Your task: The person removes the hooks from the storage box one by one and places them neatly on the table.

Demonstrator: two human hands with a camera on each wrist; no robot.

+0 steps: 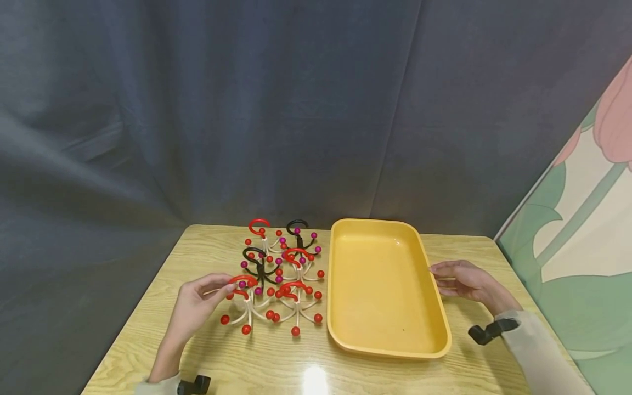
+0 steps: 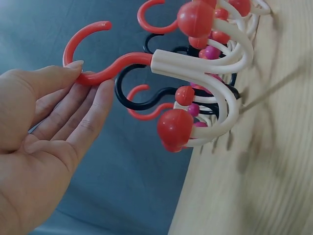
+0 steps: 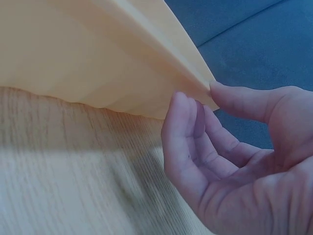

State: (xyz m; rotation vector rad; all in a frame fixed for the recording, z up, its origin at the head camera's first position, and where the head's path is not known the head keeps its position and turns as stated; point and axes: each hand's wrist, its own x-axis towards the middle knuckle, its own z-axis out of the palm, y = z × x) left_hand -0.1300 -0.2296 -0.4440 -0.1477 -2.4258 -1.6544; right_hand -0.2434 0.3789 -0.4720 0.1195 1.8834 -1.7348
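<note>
My left hand (image 1: 197, 307) pinches the red hook of a white claw hanger (image 2: 178, 63) between thumb and fingers. This hanger has curved white arms with red ball tips and stands upright at the near left of a cluster. Around it are other hangers of its kind, such as a red-hooked hanger (image 1: 298, 300) beside it and a black hanger (image 1: 261, 269) with purple balls behind it. My right hand (image 1: 466, 282) holds the right rim of a yellow tray (image 1: 385, 351), thumb at the edge and fingers curled below it. The tray's inside is bare.
All of this stands on a wooden table (image 1: 276, 365). A dark curtain (image 1: 296, 109) hangs behind the table's far edge. To the right is a panel with a flower pattern (image 1: 587, 263). The tray is right beside the cluster.
</note>
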